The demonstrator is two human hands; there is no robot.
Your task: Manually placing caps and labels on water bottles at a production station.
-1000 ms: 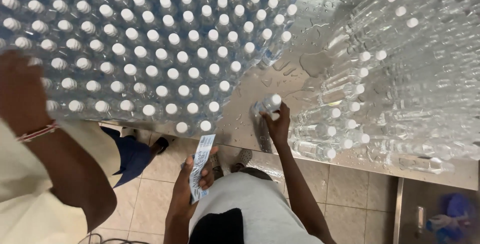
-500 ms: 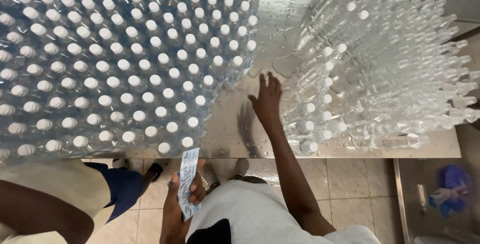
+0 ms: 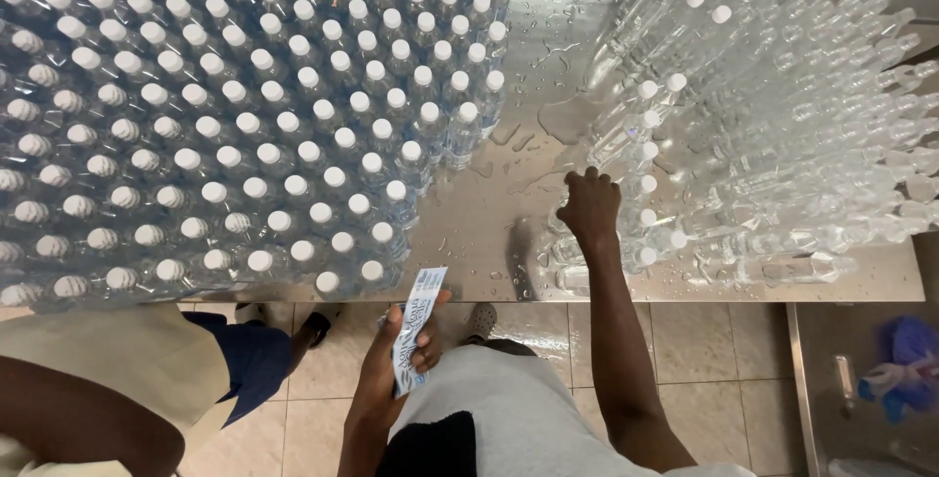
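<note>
Right hand (image 3: 589, 205) is reaching onto the wet steel bench (image 3: 489, 232), fingers curled loosely over a lying clear plastic bottle (image 3: 626, 242); a firm grip suits the slick surface. Left hand (image 3: 396, 355) is pinching a blue-and-white paper label (image 3: 415, 325). Upright white-capped bottles (image 3: 245, 125) are crowding leftward; a co-worker's arm (image 3: 88, 428) is standing near.

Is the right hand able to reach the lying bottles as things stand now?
Probably yes: the right hand already rests at the edge of the lying bottles, with nothing between them.
</note>
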